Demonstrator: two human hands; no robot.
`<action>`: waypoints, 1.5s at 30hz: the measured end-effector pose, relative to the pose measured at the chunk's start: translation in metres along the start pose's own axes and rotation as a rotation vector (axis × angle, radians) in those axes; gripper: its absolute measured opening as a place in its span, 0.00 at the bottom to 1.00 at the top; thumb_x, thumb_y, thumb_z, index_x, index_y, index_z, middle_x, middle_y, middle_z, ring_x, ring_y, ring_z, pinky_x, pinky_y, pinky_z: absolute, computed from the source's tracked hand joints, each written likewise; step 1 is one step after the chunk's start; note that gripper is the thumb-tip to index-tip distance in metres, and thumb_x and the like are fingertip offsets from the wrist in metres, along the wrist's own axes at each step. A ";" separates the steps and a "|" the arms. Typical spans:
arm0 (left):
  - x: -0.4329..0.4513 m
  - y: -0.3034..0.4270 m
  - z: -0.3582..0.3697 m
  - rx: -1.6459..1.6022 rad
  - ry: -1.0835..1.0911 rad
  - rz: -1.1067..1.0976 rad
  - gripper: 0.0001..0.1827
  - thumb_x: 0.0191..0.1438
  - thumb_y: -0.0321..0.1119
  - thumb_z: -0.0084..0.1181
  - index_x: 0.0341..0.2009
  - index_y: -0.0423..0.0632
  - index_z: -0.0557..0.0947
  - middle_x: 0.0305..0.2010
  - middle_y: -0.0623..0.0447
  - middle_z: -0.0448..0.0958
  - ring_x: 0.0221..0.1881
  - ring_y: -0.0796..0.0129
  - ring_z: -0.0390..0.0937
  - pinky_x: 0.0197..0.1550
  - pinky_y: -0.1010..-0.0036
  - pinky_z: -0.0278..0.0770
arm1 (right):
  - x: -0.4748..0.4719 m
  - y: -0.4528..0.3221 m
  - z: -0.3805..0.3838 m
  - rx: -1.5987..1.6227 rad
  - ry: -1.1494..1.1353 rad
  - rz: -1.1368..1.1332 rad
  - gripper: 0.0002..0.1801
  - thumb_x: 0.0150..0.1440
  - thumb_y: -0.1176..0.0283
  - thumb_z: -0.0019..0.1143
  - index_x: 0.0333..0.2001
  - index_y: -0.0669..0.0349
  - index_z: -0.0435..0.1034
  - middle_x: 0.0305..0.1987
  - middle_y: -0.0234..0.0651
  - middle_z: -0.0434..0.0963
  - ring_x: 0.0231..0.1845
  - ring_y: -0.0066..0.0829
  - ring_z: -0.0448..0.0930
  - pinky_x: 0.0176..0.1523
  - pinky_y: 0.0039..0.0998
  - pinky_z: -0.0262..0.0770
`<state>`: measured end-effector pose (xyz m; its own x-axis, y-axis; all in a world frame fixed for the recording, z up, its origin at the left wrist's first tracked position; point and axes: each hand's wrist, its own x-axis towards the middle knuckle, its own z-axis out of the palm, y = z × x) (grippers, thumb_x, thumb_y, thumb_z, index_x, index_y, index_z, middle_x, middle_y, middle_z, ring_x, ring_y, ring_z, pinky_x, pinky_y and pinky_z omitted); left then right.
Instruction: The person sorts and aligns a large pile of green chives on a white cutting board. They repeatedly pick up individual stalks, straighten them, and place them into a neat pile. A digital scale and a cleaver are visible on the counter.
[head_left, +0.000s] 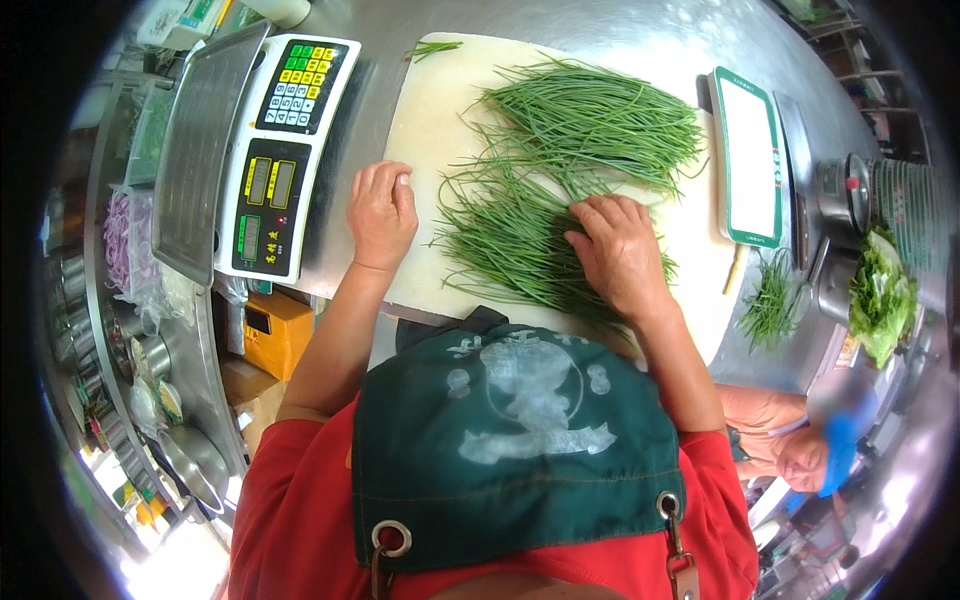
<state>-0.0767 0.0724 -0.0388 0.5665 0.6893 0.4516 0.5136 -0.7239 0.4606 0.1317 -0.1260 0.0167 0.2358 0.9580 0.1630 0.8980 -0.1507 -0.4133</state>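
Note:
On a pale cutting board lie two heaps of long green chives. The farther heap spreads across the top of the board, and the nearer heap lies just before my apron; stray stalks join them. My right hand rests on the right part of the nearer heap, fingers bent over the stalks; whether it grips any is hidden. My left hand is at the board's left edge, fingers curled in, with nothing seen in it. A few short green pieces lie at the board's far left corner.
A digital scale with a metal pan stands left. At right are a green-rimmed white tray, a knife, a small bunch of chives, metal containers and lettuce. A co-worker in a blue cap is at lower right.

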 end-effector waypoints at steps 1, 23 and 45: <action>0.000 0.000 0.000 0.001 0.000 -0.002 0.05 0.51 0.25 0.51 0.32 0.46 0.78 0.35 0.50 0.76 0.39 0.55 0.73 0.41 0.67 0.71 | -0.002 -0.001 0.000 0.012 -0.011 -0.010 0.16 0.46 0.75 0.62 0.42 0.62 0.72 0.42 0.38 0.75 0.47 0.40 0.73 0.51 0.38 0.67; 0.002 0.002 0.000 -0.027 0.008 -0.011 0.04 0.51 0.24 0.51 0.32 0.47 0.78 0.35 0.50 0.76 0.39 0.55 0.73 0.41 0.66 0.71 | 0.061 0.004 0.026 -0.107 0.125 0.098 0.03 0.48 0.76 0.53 0.30 0.58 0.73 0.30 0.37 0.73 0.36 0.40 0.76 0.33 0.39 0.74; -0.001 -0.004 0.002 -0.024 -0.004 -0.002 0.05 0.51 0.24 0.50 0.33 0.47 0.78 0.36 0.50 0.76 0.40 0.55 0.73 0.42 0.65 0.71 | -0.034 0.004 -0.085 0.270 0.307 0.530 0.04 0.47 0.83 0.62 0.28 0.65 0.74 0.25 0.29 0.73 0.23 0.15 0.70 0.28 0.18 0.66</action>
<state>-0.0774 0.0748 -0.0428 0.5681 0.6902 0.4481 0.4990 -0.7219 0.4793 0.1585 -0.1803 0.0853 0.7504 0.6522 0.1075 0.5166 -0.4772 -0.7110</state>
